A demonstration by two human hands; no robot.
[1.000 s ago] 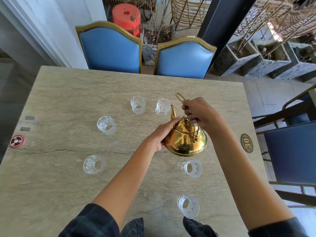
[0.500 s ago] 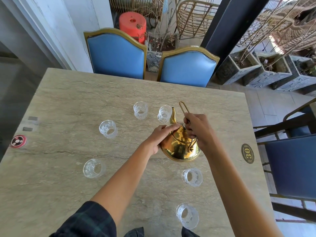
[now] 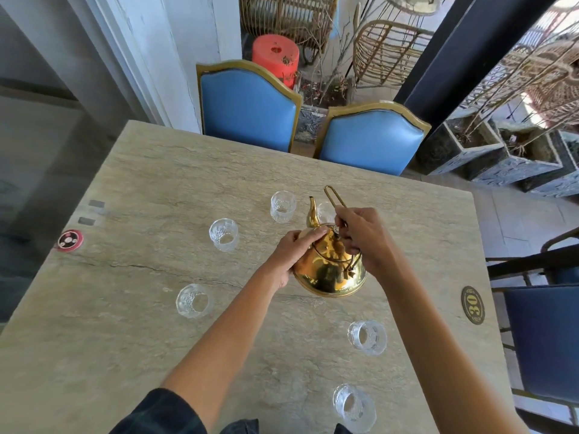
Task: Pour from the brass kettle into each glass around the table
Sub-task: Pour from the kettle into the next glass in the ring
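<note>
The biggest risk is a spill across the tabletop [image 3: 134,355]. The brass kettle [image 3: 329,267] hangs above the middle of it, nearer the far edge than the near one, with its spout [image 3: 312,211] pointing toward the far edge. The spout tip sits close beside the farthest glass [image 3: 283,207], and a second glass [image 3: 326,211] shows only in part behind the spout and handle loop. If the tilt comes too fast, or the spout is not centred over a rim, the stream would likely land on the stone between those two glasses. Their mouths are narrow, so the aim has to be close.

Next comes a knock. The kettle's belly is wide and the glasses look light; a swing toward the right edge could catch the glass [image 3: 367,336] just below it, and the one near the near edge [image 3: 354,407] lies under the right forearm. The two on the left side [image 3: 223,234] [image 3: 195,300] stand well apart from the kettle.

A lesser risk is the lid slipping off as the kettle tips.

The right hand [image 3: 363,239] reaches in from the right, its fingers curled round the thin wire handle above the lid, carrying the weight. The left hand [image 3: 293,255] comes across from the near left corner and rests against the kettle's upper left shoulder, fingers fairly straight and laid onto the brass toward the lid, steadying rather than gripping.
</note>
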